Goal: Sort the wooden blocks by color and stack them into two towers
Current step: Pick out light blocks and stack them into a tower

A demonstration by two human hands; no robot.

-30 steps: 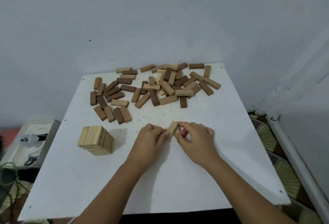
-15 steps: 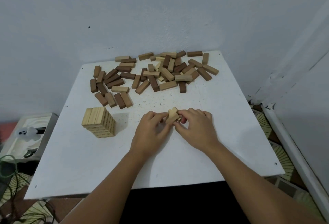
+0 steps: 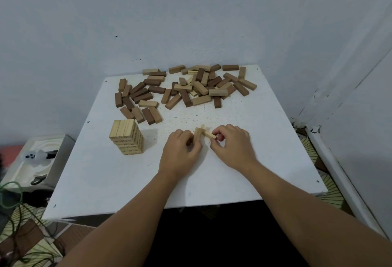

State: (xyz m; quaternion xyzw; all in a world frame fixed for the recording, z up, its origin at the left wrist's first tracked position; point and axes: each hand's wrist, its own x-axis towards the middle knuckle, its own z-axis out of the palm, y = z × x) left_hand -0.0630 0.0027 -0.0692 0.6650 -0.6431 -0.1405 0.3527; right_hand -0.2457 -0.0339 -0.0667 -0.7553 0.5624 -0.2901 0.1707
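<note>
A tower of light wooden blocks [image 3: 127,137] stands at the left of the white table [image 3: 244,171]. Loose light and dark blocks [image 3: 186,90] lie scattered across the table's far half. At the table's middle, my left hand [image 3: 180,152] grips upright light blocks [image 3: 198,133]. Just to its right, my right hand [image 3: 231,146] pinches another light block [image 3: 210,135], tilted, with one end against those in my left hand. My fingers hide the lower parts of these blocks.
A wall runs behind the table and another at the right. A grey box [image 3: 36,160] with a small white figure [image 3: 36,156] sits left of the table, with green cables [image 3: 10,194] on the floor.
The camera has tipped down, so the table sits lower in view. My hands stay together at the middle, and the light blocks between them now stand more upright, with one pulled to the right.
</note>
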